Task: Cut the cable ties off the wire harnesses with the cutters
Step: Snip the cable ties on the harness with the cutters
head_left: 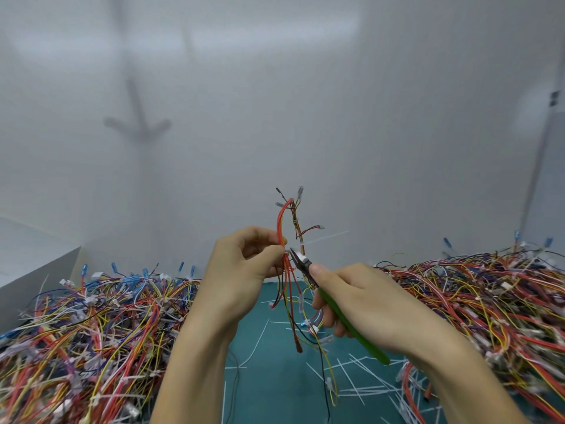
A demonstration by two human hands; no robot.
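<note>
Between wire heaps, over the teal mat, my left hand pinches a red-wired harness; right hand grips green-handled cutters

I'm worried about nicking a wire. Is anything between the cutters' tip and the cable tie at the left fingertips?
Nothing visible. The cutters, held in the right hand, have their tip right at the white cable tie beside the left hand; the red wires it binds lie close.

Left hand pinches wire harness; right hand sets green-handled cutters against it
</note>
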